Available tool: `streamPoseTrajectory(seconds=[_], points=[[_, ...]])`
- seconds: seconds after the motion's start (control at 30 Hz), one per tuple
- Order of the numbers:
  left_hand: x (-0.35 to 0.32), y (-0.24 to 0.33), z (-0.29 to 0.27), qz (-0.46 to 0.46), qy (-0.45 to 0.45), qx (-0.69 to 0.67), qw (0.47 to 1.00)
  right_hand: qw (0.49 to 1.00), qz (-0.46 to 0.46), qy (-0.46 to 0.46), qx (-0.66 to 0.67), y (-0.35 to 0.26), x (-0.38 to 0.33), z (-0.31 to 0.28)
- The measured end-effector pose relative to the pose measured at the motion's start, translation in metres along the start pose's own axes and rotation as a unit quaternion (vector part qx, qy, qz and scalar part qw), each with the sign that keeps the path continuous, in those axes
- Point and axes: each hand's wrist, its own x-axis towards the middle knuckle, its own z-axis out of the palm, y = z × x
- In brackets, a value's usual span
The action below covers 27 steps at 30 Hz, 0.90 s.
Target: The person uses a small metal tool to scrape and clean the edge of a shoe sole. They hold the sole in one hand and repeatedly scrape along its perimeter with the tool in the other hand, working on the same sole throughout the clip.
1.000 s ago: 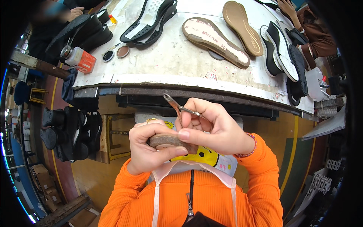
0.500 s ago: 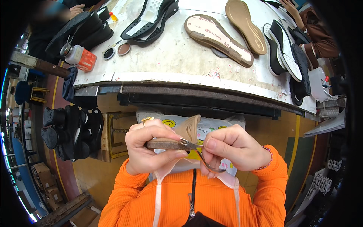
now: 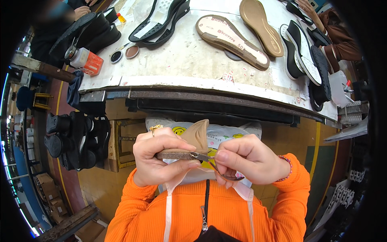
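Note:
My left hand (image 3: 155,159) grips a tan shoe sole (image 3: 174,155), thumb below and fingers above its brown edge. Beyond the fingers rises the sole's thick, ridged tan part (image 3: 198,136). In my right hand (image 3: 252,158) is a small pair of nippers (image 3: 230,177), its dark curved handle showing under the fingers. The jaws meet the sole's edge beside my left fingertips. Whether they bite into it cannot be seen.
Across the front stands a white worktable (image 3: 161,68) with tan soles (image 3: 231,38), black soles (image 3: 161,24), two small round tins (image 3: 132,51) and a red-and-white bottle (image 3: 87,60). Black soles (image 3: 76,141) are stacked at left. Other people sit at the table's far corners.
The nippers have turned slightly, their handle end swinging right, and my right hand has shifted a little. The sole's ridged part has tilted left and up.

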Motion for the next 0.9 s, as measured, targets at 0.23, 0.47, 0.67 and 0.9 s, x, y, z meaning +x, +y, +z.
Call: streamPoseTrajectory(seconds=[0.23,0.47,0.67,0.9], points=[[0.004,0.009,0.002,-0.034,0.009,0.063,0.997,0.785,-0.325,0.145,-0.507,0.008,0.007,0.001],[0.003,0.014,-0.003,-0.087,0.002,0.093,0.992,0.711,-0.458,0.337,-0.413,-0.015,-0.001,-0.012],[0.001,0.004,-0.004,-0.059,0.032,-0.017,0.998,0.933,-0.219,0.081,-0.274,-0.019,0.001,-0.011],[0.002,0.004,-0.003,-0.032,0.011,-0.032,0.999,0.986,-0.098,-0.032,-0.134,-0.008,0.01,-0.007]])
